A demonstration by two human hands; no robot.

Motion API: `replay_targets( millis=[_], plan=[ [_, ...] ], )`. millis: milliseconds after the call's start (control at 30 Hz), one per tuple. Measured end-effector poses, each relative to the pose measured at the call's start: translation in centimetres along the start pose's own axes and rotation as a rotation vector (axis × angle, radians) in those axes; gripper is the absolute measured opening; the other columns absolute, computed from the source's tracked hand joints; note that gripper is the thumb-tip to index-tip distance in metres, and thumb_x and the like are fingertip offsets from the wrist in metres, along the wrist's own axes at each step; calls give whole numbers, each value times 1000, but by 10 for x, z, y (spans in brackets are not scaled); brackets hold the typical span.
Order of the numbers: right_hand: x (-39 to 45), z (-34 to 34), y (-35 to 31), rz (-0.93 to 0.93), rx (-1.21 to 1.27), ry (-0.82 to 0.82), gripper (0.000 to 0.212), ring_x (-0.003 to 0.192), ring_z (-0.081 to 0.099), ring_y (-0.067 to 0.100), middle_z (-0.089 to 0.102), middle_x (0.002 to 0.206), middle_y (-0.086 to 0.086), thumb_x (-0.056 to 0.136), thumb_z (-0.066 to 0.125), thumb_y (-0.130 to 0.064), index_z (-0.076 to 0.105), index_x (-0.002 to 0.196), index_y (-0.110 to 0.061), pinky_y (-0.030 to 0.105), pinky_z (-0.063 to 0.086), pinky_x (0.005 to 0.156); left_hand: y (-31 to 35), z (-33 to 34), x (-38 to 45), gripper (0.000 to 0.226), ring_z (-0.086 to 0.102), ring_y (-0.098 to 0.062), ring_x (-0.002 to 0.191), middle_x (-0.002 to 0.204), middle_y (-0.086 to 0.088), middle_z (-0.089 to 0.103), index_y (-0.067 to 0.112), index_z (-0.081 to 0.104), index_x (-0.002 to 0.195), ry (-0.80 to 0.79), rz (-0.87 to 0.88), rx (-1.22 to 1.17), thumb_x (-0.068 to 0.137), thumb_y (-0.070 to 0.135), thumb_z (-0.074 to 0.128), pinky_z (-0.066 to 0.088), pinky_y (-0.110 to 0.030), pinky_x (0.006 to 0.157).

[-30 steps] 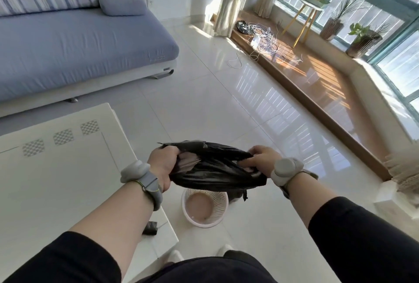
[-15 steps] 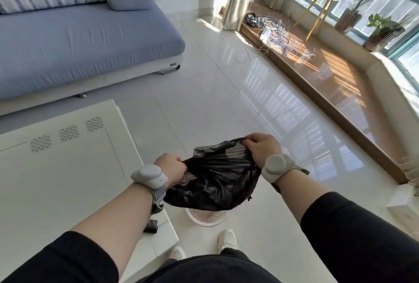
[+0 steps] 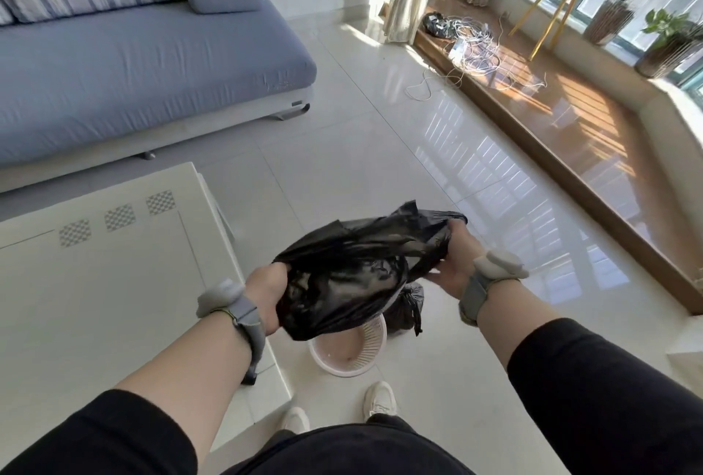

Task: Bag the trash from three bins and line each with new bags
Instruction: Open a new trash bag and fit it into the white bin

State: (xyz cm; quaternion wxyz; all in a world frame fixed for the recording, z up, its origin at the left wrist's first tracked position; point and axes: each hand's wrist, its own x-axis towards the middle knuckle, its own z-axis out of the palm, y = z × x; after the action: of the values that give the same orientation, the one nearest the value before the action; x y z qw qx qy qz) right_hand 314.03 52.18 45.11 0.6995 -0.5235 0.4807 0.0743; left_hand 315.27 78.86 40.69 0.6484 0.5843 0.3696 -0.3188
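Nearest, a pair of white shoes [image 3: 374,402] planted on pale tile just short of a small pink slatted bin [image 3: 367,351], bare inside where the view reaches, no liner over its rim yet. Directly above it, held well clear, a fresh black bag [image 3: 342,280], now billowed into a loose pouch rather than the flat band stretched between the fists a second ago, and tilted, its right end higher. Left hand [image 3: 268,294] gripping the lower left edge, fingers buried in the film; right hand [image 3: 450,267] turned palm toward the camera, clutching the upper right edge, fingers hidden behind the plastic. Probably the mouth being worked apart, so lining of this bin looks close: next, mouth spread wide, lowered in, and folded over the rim. Just behind the bin, on the floor, a knotted black trash bag [image 3: 409,309], seemingly this bin's load already tied off. To the left, a white coffee table [image 3: 95,284]. Further off, a blue sofa [image 3: 133,67]; at right, a sunlit wooden ledge [image 3: 563,132] with a tangle of white cable [image 3: 471,44].
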Motion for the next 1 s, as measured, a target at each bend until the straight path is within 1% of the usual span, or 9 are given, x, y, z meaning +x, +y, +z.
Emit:
replay_targets(
  millis=[167,233,333,467,567,733,833,900,1000],
  plan=[
    [-24,14,37,385,-128,-282,99,130,43,42,40,145,18,74,62,-68,31,143,-5,53,44,101,5,40,-21,39,65,-32,97,111,-16,68,10,65,113,-234,-68,-391,101,32,35,53,-44,74],
    [-27,18,50,405,-128,-366,69,102,63,33,67,108,16,81,63,-58,55,116,1,48,54,86,1,46,-23,42,64,-33,101,113,-17,68,11,65,113,-263,-117,-409,101,37,34,54,-44,74],
    [-20,25,53,348,134,-287,25,73,60,22,61,78,10,96,55,-25,58,85,-3,38,59,58,-11,49,-18,39,62,-29,77,89,-14,69,9,63,105,-190,-166,-399,101,36,34,56,-33,55],
    [-3,20,51,334,328,-179,25,46,63,21,65,57,9,101,44,-19,56,85,-4,24,51,37,-24,46,-13,35,57,-25,73,86,-12,62,9,59,96,-145,-163,-528,103,28,30,55,-32,55],
    [10,10,60,362,277,-180,27,57,65,25,68,68,11,102,40,-25,58,89,-8,26,52,44,-32,45,-3,26,60,-27,86,95,-13,66,11,61,102,-142,-124,-610,101,18,36,52,-43,71],
    [29,-12,71,339,-42,-208,18,52,68,16,72,66,3,92,60,-27,64,80,-15,27,54,54,-43,32,18,29,65,-31,90,95,-14,73,10,62,121,-115,-88,-691,97,17,47,60,-41,64],
    [51,-31,75,425,-221,-263,22,37,43,9,61,58,-4,84,70,-28,64,66,-17,15,27,35,-58,20,45,37,63,-25,83,90,-11,72,10,52,133,36,-62,-672,98,17,42,55,-36,72],
    [58,-43,77,522,-336,-357,27,37,19,5,45,47,-6,87,67,-24,56,64,-16,15,10,35,-68,10,59,34,61,-22,80,111,-9,65,11,51,129,97,-41,-660,97,19,40,52,-35,75],
    [80,-45,94,586,-361,-387,27,37,24,4,42,48,-6,85,69,-36,56,75,-14,13,19,34,-82,8,90,27,65,-26,93,119,-3,61,9,61,112,113,-92,-625,94,22,45,51,-40,87]
  ],
)
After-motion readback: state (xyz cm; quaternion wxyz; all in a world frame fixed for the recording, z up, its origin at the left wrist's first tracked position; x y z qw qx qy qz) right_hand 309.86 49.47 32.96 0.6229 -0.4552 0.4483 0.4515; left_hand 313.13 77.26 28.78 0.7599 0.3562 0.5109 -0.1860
